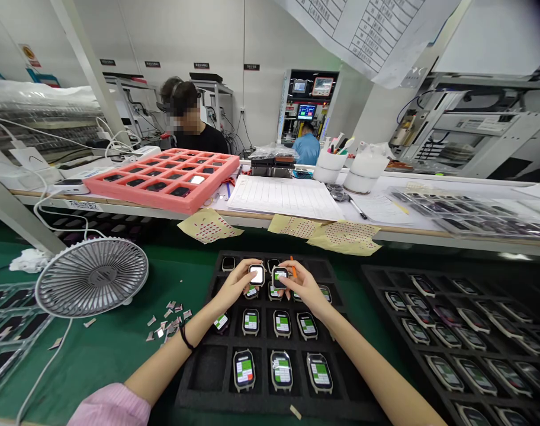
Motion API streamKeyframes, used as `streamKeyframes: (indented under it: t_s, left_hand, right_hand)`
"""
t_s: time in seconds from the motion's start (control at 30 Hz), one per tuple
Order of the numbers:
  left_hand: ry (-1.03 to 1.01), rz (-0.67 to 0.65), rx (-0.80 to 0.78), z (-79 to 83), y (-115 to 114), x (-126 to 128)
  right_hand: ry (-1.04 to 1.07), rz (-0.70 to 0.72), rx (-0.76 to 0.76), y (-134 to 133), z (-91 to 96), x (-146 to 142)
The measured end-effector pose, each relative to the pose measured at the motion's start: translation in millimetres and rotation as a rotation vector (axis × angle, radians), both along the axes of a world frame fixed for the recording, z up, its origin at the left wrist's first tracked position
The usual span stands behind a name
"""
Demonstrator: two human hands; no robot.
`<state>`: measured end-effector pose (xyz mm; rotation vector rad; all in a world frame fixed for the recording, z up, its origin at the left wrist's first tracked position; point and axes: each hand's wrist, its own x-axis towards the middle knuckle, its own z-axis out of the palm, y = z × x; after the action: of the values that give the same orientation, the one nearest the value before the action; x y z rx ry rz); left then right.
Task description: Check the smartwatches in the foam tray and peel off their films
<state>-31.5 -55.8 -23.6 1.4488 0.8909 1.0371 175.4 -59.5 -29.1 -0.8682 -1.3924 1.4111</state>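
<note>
Green bench; white-screened watch in grip of left hand; second watch in grip of right hand

green mat, black tray in the middle, watches with green-and-white screens, grey fan at left, coral-pink tray far left, red-dotted yellow sheets, pink sleeve near left

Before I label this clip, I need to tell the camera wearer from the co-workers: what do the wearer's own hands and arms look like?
The left hand and right hand are ungloved. A thin black band circles the left wrist, and a creased pink sleeve shows farther up that arm. No sleeve or band shows on the right forearm.
</note>
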Motion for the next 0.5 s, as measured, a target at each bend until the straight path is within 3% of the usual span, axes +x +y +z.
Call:
streamKeyframes:
  t_s: [0.27, 0.5]
  left_hand:
    - [-0.019, -0.036, 0.055, -2.1, -2.1, -0.1]
    - [-0.012, 0.019, 0.034, -0.4, -1.6, -0.1]
  right_hand:
    - [0.014, 0.057, -0.001, -2.8, 2.4, -2.4]
    - [0.014, 0.02, -0.017, -3.2, 4.1, -2.0]
